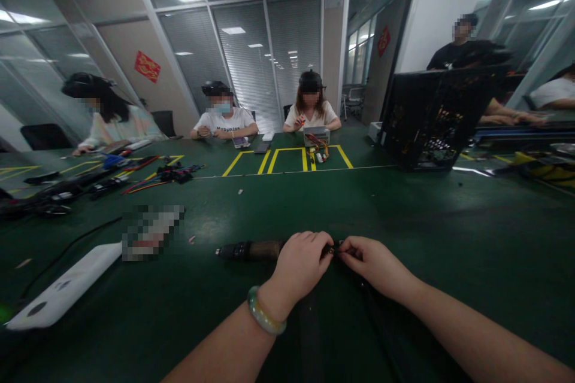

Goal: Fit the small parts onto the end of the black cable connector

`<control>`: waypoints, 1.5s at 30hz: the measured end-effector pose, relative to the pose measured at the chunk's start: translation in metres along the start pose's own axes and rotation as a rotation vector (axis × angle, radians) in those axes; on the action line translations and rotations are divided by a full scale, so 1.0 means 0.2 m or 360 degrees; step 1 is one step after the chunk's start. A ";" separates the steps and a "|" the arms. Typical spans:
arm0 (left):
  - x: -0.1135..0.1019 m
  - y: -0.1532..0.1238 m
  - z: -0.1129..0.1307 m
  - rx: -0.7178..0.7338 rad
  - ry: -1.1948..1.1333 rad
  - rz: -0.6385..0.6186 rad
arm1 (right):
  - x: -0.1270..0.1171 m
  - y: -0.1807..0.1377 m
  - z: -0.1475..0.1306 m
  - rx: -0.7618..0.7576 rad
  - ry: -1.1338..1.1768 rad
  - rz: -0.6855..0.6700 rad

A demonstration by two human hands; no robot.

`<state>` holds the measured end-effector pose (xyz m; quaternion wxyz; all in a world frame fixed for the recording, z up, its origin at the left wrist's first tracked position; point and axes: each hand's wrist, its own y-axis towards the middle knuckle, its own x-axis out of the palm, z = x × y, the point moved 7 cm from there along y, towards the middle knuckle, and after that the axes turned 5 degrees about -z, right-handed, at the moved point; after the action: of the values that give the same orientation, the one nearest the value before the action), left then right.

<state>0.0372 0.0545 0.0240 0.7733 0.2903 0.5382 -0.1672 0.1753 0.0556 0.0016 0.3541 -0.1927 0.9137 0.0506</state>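
An electric screwdriver [256, 250] with a dark front end and a brownish body lies across the green table, its tip facing left. My left hand [303, 260], with a bracelet at the wrist, is closed over the tool's rear end and hides much of it. Just to the right, my right hand [371, 260] pinches a small dark cable end against the back of the tool. Fingers cover the joint, so I cannot tell whether the two are connected. A black cable [375, 317] runs from below my right hand toward the front edge.
A long white device [67, 287] with a black cord lies at left. Bundled cables [173, 173] spread behind it. A black computer case [431, 119] stands at back right. Across the table, a person [314, 111] sits behind a metal box [317, 134] with coloured wires.
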 end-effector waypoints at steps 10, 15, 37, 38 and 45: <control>0.00 -0.01 0.01 0.0029 -0.0017 -0.0003 | 0.00 -0.01 0.00 0.0020 0.0021 -0.0026; -0.01 -0.01 0.01 0.0020 -0.0015 0.0002 | 0.00 0.00 0.01 0.0028 0.0004 -0.0010; 0.00 -0.01 0.01 0.0041 -0.0004 -0.0014 | 0.00 0.00 0.02 0.0058 0.0017 -0.0018; 0.00 -0.01 0.01 0.0039 -0.0007 -0.0019 | 0.00 0.00 0.02 0.0063 0.0017 -0.0016; -0.01 -0.01 0.01 0.0005 -0.0011 -0.0022 | 0.00 -0.01 0.01 0.0089 0.0039 -0.0037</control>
<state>0.0367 0.0523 0.0252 0.7736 0.2872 0.5373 -0.1743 0.1775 0.0542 0.0000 0.3488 -0.1940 0.9167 0.0186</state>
